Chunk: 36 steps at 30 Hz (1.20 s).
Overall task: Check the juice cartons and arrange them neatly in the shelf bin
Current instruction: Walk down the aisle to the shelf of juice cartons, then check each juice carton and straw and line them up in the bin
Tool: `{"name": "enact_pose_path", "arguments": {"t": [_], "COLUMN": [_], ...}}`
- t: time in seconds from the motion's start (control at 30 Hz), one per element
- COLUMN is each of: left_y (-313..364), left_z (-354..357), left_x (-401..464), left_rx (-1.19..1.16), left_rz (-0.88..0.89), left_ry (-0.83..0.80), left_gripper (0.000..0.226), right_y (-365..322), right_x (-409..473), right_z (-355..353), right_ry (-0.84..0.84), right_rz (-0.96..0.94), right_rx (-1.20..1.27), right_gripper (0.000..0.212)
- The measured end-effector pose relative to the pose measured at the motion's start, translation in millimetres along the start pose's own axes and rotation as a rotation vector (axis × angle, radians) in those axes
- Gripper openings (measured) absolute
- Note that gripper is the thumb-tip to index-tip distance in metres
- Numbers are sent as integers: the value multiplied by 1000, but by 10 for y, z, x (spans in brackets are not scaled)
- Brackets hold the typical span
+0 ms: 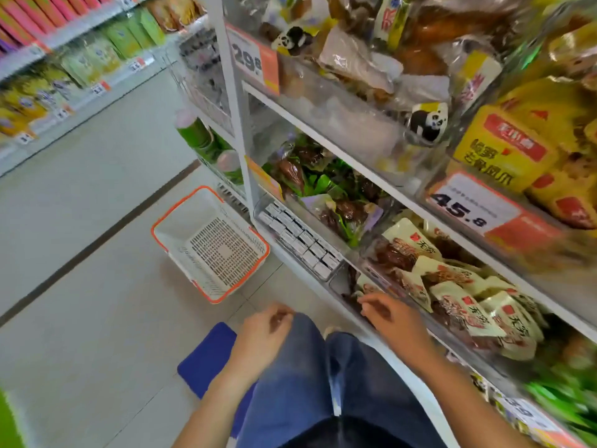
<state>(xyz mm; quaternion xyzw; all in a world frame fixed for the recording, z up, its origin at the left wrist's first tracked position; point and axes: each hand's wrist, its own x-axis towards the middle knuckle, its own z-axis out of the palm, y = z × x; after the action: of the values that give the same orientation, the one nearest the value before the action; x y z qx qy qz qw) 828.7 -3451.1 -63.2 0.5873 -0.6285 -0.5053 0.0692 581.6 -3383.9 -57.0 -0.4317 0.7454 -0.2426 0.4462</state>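
Cartons (298, 242) beside basket (206, 244) (floor)

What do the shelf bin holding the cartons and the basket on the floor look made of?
The shelf bin looks like clear, glossy hard plastic: the cartons show through its wall. The basket looks like matte white moulded plastic with an orange rim and a slotted grid floor. The cartons seem to be printed paperboard, though blur leaves that open.

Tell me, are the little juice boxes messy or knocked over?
No, nothing stands out. The juice cartons sit upright in tidy rows in the clear shelf bin. The basket on the floor holds nothing.
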Motion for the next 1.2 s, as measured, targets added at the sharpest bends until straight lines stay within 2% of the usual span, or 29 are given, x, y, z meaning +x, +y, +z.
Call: {"name": "enact_pose_path", "arguments": {"t": [0.13, 0.2, 0.3, 0.4, 0.5, 0.6, 0.63, 0.7, 0.77, 0.83, 0.87, 0.93, 0.97, 1.0, 1.03, 1.13, 1.2], "left_y": [74, 49, -75, -266, -432, -721, -821, -1002, -1115, -1280, -1383, -1595, -1665, -1753, -1825, -1942, -1975], "left_z": [-336, -522, -834, -1069, -1116, -1012, -935, -725, -493, -242, -130, 34, 95, 158, 195, 246, 259], "left_x": [446, 712, 1209, 1885, 2441, 2864, 2994, 3262, 3551, 3846, 3985, 4207, 4298, 4391, 4448, 4454, 4350], "left_rx": [55, 116, 384, 670, 860, 944, 991, 1081, 1062, 1050, 1037, 990, 932, 882, 869, 882, 908], "left_rz": [29, 96, 196, 279, 434, 544, 596, 809, 1029, 1202, 1299, 1460, 1508, 1552, 1584, 1666, 1605], "left_ry": [-29, -54, -161, -191, -248, -297, -315, -334, -335, -281, -235, -156, -94, -37, 16, 178, 248], "left_gripper": [12, 12, 14, 22, 26, 32, 36, 42, 51, 53, 49, 21, 25, 41, 45, 26, 23], "right_y": [-122, -202, -331, -379, -297, -48, 77, 339, 596, 884, 1035, 1228, 1283, 1350, 1410, 1444, 1422], "right_x": [283, 452, 746, 1105, 1477, 1767, 1861, 2077, 2340, 2538, 2613, 2713, 2750, 2783, 2805, 2787, 2721], "right_z": [127, 259, 584, 1009, 1401, 1681, 1764, 1907, 1974, 2070, 2133, 2266, 2322, 2367, 2411, 2511, 2603], "right_ry": [-12, 15, 112, 198, 177, 153, 152, 205, 243, 207, 250, 420, 553, 664, 747, 894, 902], "right_rz": [74, 114, 185, 267, 275, 250, 234, 190, 139, 108, 46, -120, -186, -240, -280, -307, -295], "right_rx": [-45, -57, -83, -77, -177, -364, -427, -530, -617, -720, -763, -802, -809, -820, -842, -949, -918], "right_gripper": [11, 10, 12, 16, 16, 27, 30, 34, 37, 37, 37, 31, 26, 25, 26, 26, 33]}}
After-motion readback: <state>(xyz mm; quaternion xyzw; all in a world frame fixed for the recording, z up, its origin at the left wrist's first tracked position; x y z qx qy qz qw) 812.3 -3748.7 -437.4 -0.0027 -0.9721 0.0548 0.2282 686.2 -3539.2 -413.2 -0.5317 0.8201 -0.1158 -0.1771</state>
